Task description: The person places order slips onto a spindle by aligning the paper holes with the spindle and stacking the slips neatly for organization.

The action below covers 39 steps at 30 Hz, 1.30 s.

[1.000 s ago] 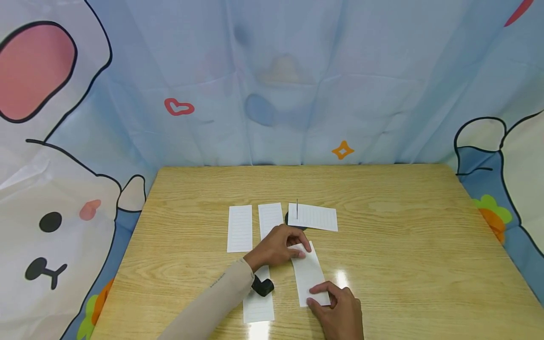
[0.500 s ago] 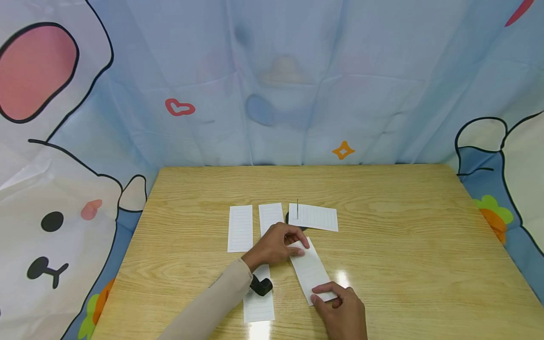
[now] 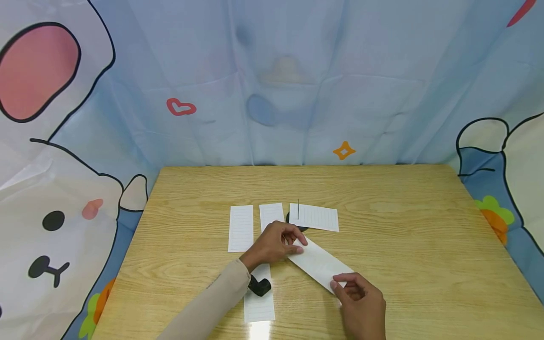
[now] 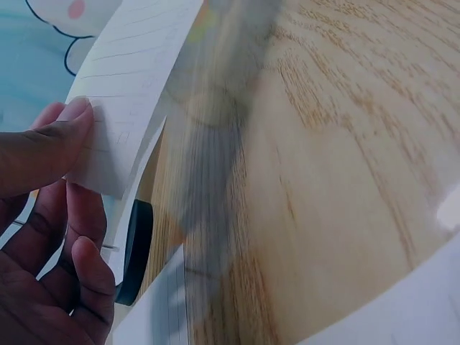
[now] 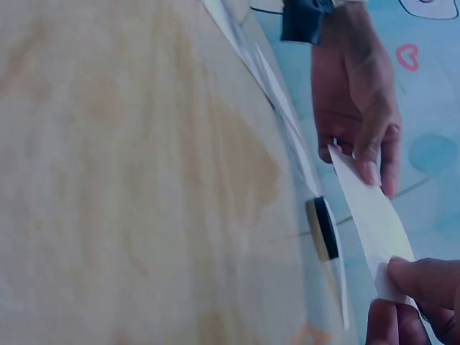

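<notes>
A white lined paper slip [image 3: 318, 262] is held between both hands, slanting down to the right in the head view. My left hand [image 3: 277, 242] pinches its upper-left end between thumb and fingers. At the lower-right end, my right hand [image 3: 362, 302] pinches it with thumb and index finger. The left wrist view shows ruled lines on the slip's face [image 4: 144, 54]. Just behind my left hand stands a paper spike with a thin upright rod [image 3: 298, 208] and a round black base [image 4: 136, 251]. Another lined slip [image 3: 319, 218] lies over that base, around the rod.
Left of the spike lie more lined slips: one at the far left [image 3: 241, 229], one partly behind my left hand [image 3: 270, 213], and one under the left forearm [image 3: 259, 307]. A black device [image 3: 260, 286] is on my left wrist. A printed curtain [image 3: 272, 118] hangs behind the wooden table [image 3: 425, 245].
My right hand has moved right and slightly up, swinging its end of the slip from nearly upright to a diagonal. My left hand has shifted only slightly and keeps its pinch.
</notes>
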### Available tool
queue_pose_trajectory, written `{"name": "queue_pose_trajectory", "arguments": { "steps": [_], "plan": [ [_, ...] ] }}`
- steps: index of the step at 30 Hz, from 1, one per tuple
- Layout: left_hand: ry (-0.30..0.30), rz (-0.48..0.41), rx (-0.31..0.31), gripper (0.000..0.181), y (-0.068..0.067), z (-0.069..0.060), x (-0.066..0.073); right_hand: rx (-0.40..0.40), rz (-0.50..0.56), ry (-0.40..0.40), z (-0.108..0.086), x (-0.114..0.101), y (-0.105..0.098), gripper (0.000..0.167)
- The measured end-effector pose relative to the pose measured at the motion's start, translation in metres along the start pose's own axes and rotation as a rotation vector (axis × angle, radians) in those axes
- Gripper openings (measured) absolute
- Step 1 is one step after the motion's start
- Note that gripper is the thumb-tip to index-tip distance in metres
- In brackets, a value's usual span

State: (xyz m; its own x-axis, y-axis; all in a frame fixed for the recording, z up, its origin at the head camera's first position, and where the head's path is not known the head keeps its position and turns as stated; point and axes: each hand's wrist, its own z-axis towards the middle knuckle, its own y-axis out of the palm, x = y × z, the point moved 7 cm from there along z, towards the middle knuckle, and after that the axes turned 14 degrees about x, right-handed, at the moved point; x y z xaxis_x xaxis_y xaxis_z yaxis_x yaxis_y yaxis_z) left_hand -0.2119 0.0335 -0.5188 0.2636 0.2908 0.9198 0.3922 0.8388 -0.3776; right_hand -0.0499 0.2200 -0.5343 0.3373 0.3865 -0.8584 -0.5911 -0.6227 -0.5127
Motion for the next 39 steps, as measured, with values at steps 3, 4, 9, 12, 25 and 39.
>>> {"name": "queue_pose_trajectory", "arguments": {
  "steps": [3,4,9,12,25,39],
  "plan": [
    [0.001,-0.013,0.005,0.012,0.000,0.000,0.001,0.009,0.039,0.014,0.005,-0.001,-0.004,0.008],
    [0.000,-0.017,0.007,0.012,0.000,0.000,0.002,0.011,0.043,0.026,0.006,0.000,-0.006,0.008],
    [-0.008,-0.041,0.016,0.010,0.000,0.001,0.003,-0.006,0.060,0.024,0.013,-0.001,-0.011,0.010],
    [-0.009,-0.047,0.020,0.008,-0.001,0.001,0.003,-0.018,0.071,-0.009,0.017,-0.004,-0.014,0.011],
    [0.032,-0.063,0.002,0.004,-0.005,-0.001,0.006,-0.131,0.069,-0.015,0.034,-0.010,-0.015,0.017],
    [0.068,-0.099,0.021,0.006,-0.010,-0.003,0.008,-0.139,0.097,-0.029,0.047,-0.018,-0.016,0.018]
  ]
}}
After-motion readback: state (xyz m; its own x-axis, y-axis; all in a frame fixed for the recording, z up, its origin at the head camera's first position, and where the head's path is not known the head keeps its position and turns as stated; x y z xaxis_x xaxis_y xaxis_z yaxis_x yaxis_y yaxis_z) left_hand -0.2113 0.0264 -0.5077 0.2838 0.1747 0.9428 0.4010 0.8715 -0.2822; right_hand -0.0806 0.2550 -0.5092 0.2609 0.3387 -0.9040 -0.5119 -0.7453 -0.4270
